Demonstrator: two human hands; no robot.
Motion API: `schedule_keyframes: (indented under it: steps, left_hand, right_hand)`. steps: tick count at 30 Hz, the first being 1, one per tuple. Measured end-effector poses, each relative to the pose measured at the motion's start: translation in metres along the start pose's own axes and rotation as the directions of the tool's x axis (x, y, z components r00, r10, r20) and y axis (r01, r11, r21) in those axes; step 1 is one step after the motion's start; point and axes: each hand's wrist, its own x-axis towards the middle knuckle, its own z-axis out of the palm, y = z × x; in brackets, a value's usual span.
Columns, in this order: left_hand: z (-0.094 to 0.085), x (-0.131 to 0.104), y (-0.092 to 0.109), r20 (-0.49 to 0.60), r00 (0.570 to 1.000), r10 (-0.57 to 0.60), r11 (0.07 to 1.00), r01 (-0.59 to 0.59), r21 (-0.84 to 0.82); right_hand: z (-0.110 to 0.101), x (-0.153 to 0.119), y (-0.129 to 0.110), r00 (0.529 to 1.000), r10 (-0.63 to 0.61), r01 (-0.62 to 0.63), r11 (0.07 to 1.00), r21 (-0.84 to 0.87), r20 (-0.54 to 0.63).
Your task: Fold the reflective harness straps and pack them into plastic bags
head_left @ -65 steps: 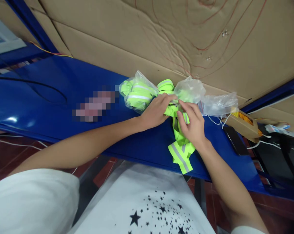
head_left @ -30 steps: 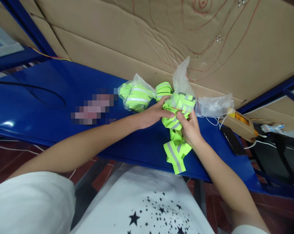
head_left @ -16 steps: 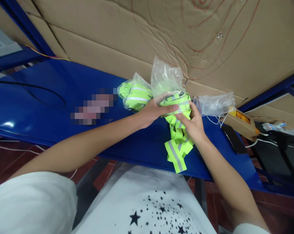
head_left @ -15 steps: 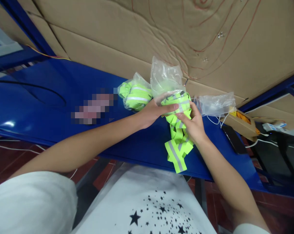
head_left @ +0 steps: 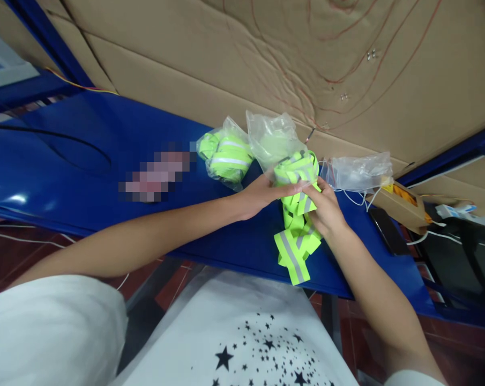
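head view: the left hand and right hand meet at a clear plastic bag bunched with neon-green reflective strap, both grips partly closed around it (fingertips nearly touching), above the blue metal bench. loose strap trails toward the front edge. just left sits a bagged neon-green bundle; a black phone lies at right, beside an open cardboard box.
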Motion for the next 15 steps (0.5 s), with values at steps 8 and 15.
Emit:
schedule_keyframes:
  steps: [8,15]
  left_hand:
    - [0.004,0.0,-0.005,-0.033,0.999,-0.036,0.998,0.034,-0.044]
    - [-0.002,0.013,0.004,0.0,0.997,-0.08,0.968,0.077,-0.237]
  right_hand:
    - [0.005,0.0,0.004,0.992,-0.041,0.045,0.999,0.025,-0.119]
    - [0.006,0.001,-0.009,0.997,0.013,-0.027,0.977,0.211,0.07]
